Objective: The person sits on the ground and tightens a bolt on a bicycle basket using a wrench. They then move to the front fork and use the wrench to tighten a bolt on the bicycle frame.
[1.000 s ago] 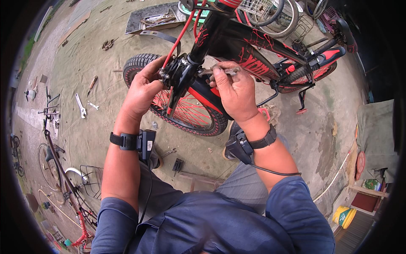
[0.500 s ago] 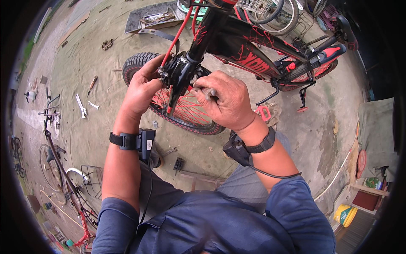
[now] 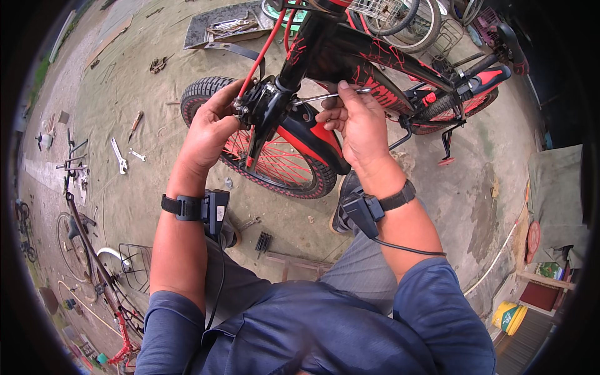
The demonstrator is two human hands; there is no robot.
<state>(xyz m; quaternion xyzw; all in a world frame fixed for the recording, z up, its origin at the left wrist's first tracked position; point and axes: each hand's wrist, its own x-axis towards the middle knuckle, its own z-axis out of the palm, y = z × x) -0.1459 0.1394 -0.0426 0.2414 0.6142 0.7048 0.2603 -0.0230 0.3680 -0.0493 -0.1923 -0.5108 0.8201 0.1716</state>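
Note:
A black and red bicycle stands in front of me, with its front wheel turned toward my left. My left hand is closed at the front of the black fork, beside the brake parts and red cable. What its fingertips grip is hidden. My right hand pinches a thin silvery wrench between thumb and fingers, the other fingers loosely curled. The wrench's far end reaches the back of the fork, above the red and black mudguard; its exact seat on a fastener is too small to tell.
An adjustable wrench, a small spanner and a screwdriver lie on the ground cloth at left. A tool tray sits beyond the wheel. Other bicycles stand at left and far back. A yellow bucket is at lower right.
My right hand has swung right and slightly up from close beside the fork, bringing the wrench into side view and uncovering the mudguard. My left hand stays in place.

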